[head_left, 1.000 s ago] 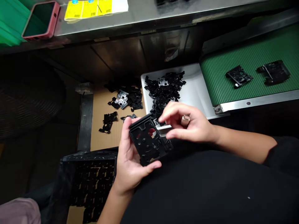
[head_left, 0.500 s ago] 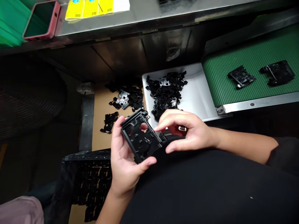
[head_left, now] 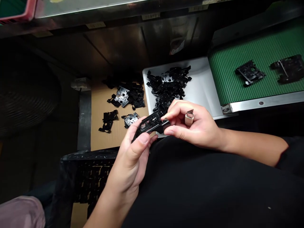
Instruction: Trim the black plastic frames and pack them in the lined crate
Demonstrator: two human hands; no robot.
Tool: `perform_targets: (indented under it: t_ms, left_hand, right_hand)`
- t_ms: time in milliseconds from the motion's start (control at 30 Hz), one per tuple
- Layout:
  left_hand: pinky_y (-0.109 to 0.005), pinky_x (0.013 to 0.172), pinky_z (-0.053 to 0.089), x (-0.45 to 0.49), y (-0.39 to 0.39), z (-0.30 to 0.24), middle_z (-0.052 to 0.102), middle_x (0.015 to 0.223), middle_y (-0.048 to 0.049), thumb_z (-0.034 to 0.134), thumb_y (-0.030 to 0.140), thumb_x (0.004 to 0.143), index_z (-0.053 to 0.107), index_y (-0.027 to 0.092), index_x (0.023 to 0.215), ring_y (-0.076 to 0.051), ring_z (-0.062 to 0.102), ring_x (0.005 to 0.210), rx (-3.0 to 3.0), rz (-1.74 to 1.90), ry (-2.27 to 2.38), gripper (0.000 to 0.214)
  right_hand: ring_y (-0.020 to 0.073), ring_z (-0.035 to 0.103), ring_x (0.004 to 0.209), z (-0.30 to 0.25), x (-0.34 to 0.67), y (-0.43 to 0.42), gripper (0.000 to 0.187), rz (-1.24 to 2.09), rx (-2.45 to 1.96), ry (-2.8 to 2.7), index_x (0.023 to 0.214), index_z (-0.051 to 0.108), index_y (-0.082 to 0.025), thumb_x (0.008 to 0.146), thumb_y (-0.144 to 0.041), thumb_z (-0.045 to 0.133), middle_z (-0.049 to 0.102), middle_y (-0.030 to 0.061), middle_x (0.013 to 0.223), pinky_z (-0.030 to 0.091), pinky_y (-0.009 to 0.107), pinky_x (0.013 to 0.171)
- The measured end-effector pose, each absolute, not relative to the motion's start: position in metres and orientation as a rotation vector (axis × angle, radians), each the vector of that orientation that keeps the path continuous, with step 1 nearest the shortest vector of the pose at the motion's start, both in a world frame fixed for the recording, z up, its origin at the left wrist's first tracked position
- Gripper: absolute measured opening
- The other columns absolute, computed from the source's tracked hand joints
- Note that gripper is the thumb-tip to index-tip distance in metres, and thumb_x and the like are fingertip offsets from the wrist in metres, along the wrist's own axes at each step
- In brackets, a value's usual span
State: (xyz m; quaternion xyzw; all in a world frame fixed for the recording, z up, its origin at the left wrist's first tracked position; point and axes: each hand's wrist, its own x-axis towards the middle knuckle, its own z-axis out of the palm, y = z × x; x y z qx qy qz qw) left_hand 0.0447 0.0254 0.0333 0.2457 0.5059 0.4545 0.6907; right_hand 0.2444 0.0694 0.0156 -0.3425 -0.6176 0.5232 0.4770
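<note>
My left hand [head_left: 133, 155] grips a black plastic frame [head_left: 152, 123] with moulded ribs and holes, thumb on its near edge and fingers beneath. The part is tilted, so I look along its upper face at a slant. My right hand [head_left: 193, 123] closes on the frame's right end with thumb and index finger. A small pale metal piece with a pointed dark tip [head_left: 189, 117] shows among the right hand's fingers; whether it is worn or held I cannot tell. Behind the hands, a white tray [head_left: 201, 85] carries a heap of similar black parts [head_left: 166, 84].
More black parts [head_left: 123, 95] lie on cardboard [head_left: 99, 104] left of the tray. A green conveyor belt [head_left: 228, 85] at right bears two frames. Lower left stands a black crate [head_left: 64, 177] with rows of parts. A metal ledge [head_left: 118, 9] with a red-cased phone [head_left: 30, 9] crosses the top.
The left hand has turned the frame from facing me to a flatter slant, moving it slightly up and right. My right thumb has come in against its end. The view has tipped downward.
</note>
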Motion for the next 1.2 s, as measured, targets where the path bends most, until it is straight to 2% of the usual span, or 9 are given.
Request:
perform_targets:
  t_ms: [200,400,533,600,667,767,933,1067,1200]
  left_hand:
    - [-0.042,0.105,0.058,0.046,0.020,0.029,0.078,0.105,-0.0024,0.083,0.041,0.087,0.073,0.028,0.124,-0.027,0.072,0.116,0.537,1.036,1.060,0.041]
    - [-0.045,0.112,0.056,0.044,0.015,0.027,0.073,0.137,-0.0085,0.086,0.049,0.083,0.068,0.028,0.135,-0.030,0.069,0.128,0.591,1.040,1.107,0.058]
    - [-0.053,0.123,0.049,0.040,0.009,0.015,0.064,0.152,-0.0115,0.095,0.050,0.073,0.057,0.031,0.153,-0.036,0.061,0.142,0.857,1.121,1.163,0.090]
    - [-0.058,0.123,0.048,0.035,0.005,0.005,0.056,0.161,-0.0124,0.099,0.047,0.068,0.048,0.036,0.161,-0.039,0.059,0.145,1.021,1.152,1.202,0.107]
    - [-0.062,0.120,0.050,0.028,-0.001,-0.006,0.045,0.170,-0.0124,0.102,0.042,0.065,0.040,0.041,0.165,-0.041,0.059,0.144,1.191,1.167,1.243,0.118]
    - [-0.065,0.120,0.049,0.018,-0.009,-0.015,0.035,0.176,-0.0124,0.105,0.035,0.061,0.035,0.045,0.167,-0.045,0.053,0.150,1.456,1.177,1.291,0.127]
    - [-0.063,0.119,0.052,0.014,-0.018,-0.003,0.045,0.170,-0.0165,0.104,0.046,0.060,0.027,0.041,0.170,-0.045,0.052,0.151,1.634,1.154,1.316,0.135]
    - [-0.062,0.124,0.048,0.016,-0.020,0.009,0.050,0.167,-0.0167,0.099,0.062,0.057,0.036,0.035,0.168,-0.045,0.051,0.152,1.644,1.177,1.376,0.131]
    - [-0.067,0.127,0.042,0.014,-0.024,0.011,0.053,0.165,-0.0145,0.096,0.070,0.053,0.042,0.036,0.166,-0.047,0.053,0.149,1.634,1.174,1.436,0.129]
  right_hand:
    - [0.0115,0.057,0.075,0.015,0.245,0.067,0.027,1.312,-0.858,-1.489,0.094,0.068,-0.018,0.092,-0.040,0.084,0.061,0.0002,0.087,0.047,0.022,0.055]
    - [0.0106,0.057,0.073,0.015,0.246,0.063,0.018,1.296,-0.793,-1.533,0.097,0.070,-0.017,0.093,-0.029,0.083,0.060,0.0005,0.088,0.045,0.020,0.052]
    - [0.0109,0.060,0.076,0.010,0.252,0.063,0.023,1.187,-0.676,-1.667,0.111,0.073,-0.015,0.092,-0.024,0.083,0.064,0.0029,0.093,0.042,0.017,0.048]
    - [0.0133,0.064,0.084,0.006,0.257,0.063,0.027,1.115,-0.582,-1.780,0.118,0.072,-0.014,0.094,-0.021,0.081,0.068,0.0050,0.097,0.051,0.019,0.055]
    - [0.0160,0.067,0.093,0.001,0.263,0.062,0.027,1.055,-0.506,-1.899,0.122,0.071,-0.013,0.096,-0.018,0.077,0.071,0.0078,0.101,0.060,0.025,0.070]
    - [0.0182,0.070,0.099,-0.005,0.270,0.057,0.024,1.000,-0.477,-2.029,0.122,0.071,-0.012,0.099,-0.018,0.075,0.073,0.0120,0.106,0.064,0.031,0.084]
    - [0.0172,0.071,0.097,-0.004,0.271,0.049,0.027,1.062,-0.451,-1.930,0.121,0.071,-0.011,0.097,-0.018,0.078,0.075,0.0116,0.105,0.065,0.030,0.085]
    - [0.0161,0.069,0.087,0.003,0.269,0.046,0.029,1.102,-0.481,-1.855,0.118,0.073,-0.011,0.093,-0.020,0.084,0.075,0.0099,0.099,0.061,0.026,0.070]
    - [0.0165,0.066,0.083,0.006,0.269,0.044,0.031,1.102,-0.501,-1.832,0.118,0.073,-0.013,0.092,-0.024,0.086,0.074,0.0079,0.097,0.056,0.027,0.063]
